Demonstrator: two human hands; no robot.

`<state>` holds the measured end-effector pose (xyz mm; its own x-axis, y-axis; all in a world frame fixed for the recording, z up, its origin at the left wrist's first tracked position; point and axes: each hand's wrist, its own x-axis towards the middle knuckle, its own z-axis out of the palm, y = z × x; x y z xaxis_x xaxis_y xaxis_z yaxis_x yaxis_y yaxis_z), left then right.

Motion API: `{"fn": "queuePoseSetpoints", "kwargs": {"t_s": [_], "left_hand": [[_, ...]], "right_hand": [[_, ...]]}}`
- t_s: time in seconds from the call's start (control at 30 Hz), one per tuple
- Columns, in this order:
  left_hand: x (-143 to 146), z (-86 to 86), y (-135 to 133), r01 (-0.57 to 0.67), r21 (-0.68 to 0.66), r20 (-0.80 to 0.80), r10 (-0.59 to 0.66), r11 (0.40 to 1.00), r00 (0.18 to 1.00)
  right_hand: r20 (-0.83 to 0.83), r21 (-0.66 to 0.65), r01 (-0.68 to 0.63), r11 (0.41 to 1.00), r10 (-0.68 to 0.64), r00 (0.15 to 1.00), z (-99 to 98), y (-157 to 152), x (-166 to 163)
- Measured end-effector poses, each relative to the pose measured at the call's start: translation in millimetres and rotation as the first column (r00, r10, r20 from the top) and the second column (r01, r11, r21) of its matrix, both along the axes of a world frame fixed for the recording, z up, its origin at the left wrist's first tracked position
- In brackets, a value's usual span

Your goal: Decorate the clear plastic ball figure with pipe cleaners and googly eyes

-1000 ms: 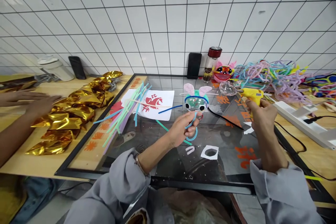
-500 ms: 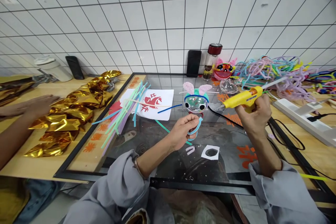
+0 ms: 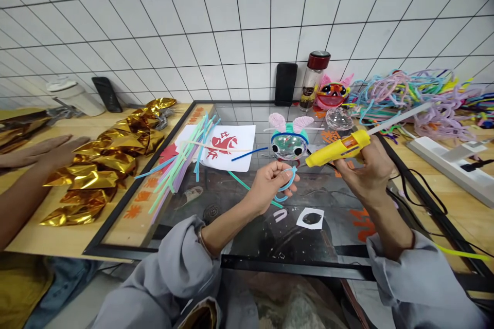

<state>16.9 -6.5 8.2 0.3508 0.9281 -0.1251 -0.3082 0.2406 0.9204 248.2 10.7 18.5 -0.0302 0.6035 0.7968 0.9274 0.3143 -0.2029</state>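
Between the fingers of my left hand point(image 3: 272, 182) is a light-blue pipe cleaner point(image 3: 286, 179), bent into a curl. My right hand point(image 3: 368, 172) grips a yellow hot glue gun point(image 3: 339, 148) with a clear glue stick point(image 3: 403, 116) jutting from its back. The gun's nozzle points left, close to the upper end of the pipe cleaner; whether they touch I cannot tell. Just behind stands a craft animal head point(image 3: 288, 145) with pink ears, a clear front and googly eyes. A white paper with a dark oval hole point(image 3: 311, 218) lies nearer to me.
Pipe cleaners point(image 3: 181, 164) lie across a red-printed sheet point(image 3: 235, 151) at left. Gold foil point(image 3: 104, 162) lies beside a co-worker's hands point(image 3: 50, 151). Along the back stand a phone point(image 3: 285, 85), a bottle point(image 3: 313, 82) and a pink craft head point(image 3: 334, 93). A power strip point(image 3: 451, 164) sits at right.
My right hand has brought the glue gun left and down, nearer the pipe cleaner. My left hand's fingers have shifted around the curl. The view has tilted slightly.
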Motion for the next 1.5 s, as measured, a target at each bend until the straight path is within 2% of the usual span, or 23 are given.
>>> {"fn": "queuePoseSetpoints", "kwargs": {"t_s": [0.2, 0.5, 0.7, 0.87, 1.03, 1.23, 1.5], "left_hand": [[0.3, -1.1, 0.9, -0.013, 0.001, 0.02, 0.013, 1.0, 1.0], [-0.6, -0.3, 0.8, -0.012, 0.004, 0.021, 0.012, 1.0, 1.0], [-0.4, -0.5, 1.0, -0.012, 0.005, 0.031, 0.012, 1.0, 0.999], [-0.8, 0.7, 1.0, -0.006, -0.006, 0.045, 0.006, 1.0, 0.999], [-0.7, -0.7, 1.3, -0.01, -0.005, 0.048, 0.01, 1.0, 0.999], [-0.1, -3.1, 2.2, -0.01, -0.005, 0.068, 0.01, 1.0, 0.998], [1.1, -4.4, 2.5, -0.014, 0.0, 0.065, 0.014, 1.0, 0.998]], "right_hand": [[0.034, 0.037, -0.054, 0.998, 0.052, 0.998, -3.6, 2.5, 2.3], [0.04, 0.007, -0.034, 0.999, 0.034, 0.999, -2.5, 0.0, 0.8], [0.111, 0.104, -0.029, 0.994, 0.018, 0.994, -3.9, 2.6, 2.0], [0.19, 0.257, -0.116, 0.959, 0.068, 0.98, -3.5, 5.3, 2.2], [0.207, 0.242, -0.105, 0.965, 0.054, 0.977, -0.7, 3.2, 1.0], [0.282, 0.329, -0.204, 0.922, 0.111, 0.953, 2.0, 1.6, 0.5], [0.257, 0.267, -0.103, 0.958, 0.032, 0.966, -3.0, 0.3, 3.8]]}}
